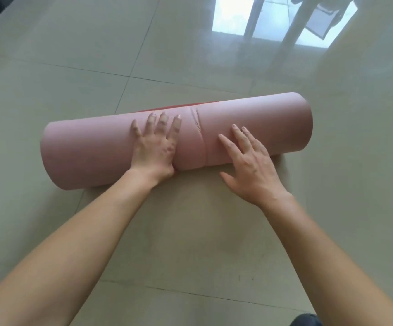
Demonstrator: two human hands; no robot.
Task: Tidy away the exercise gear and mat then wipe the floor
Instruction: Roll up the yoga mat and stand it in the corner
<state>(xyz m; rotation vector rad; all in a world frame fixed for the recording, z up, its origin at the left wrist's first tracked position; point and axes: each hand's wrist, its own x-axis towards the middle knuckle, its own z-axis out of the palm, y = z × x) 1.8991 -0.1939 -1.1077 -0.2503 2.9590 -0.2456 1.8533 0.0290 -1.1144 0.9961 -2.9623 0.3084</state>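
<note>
Mat rolled on tiled floor; left grip, right grip pressing flat atop, fingers straight, clasping nothing

mat: pink, rolled up into a fat tube, lying on its side on the floor
crease: a wrinkle runs across the middle of the roll, between the two hands
left hand: flat on the roll, fingers spread
right hand: fingers straight, resting on the roll
floor: shiny pale tiles, bright window light at the top
</note>
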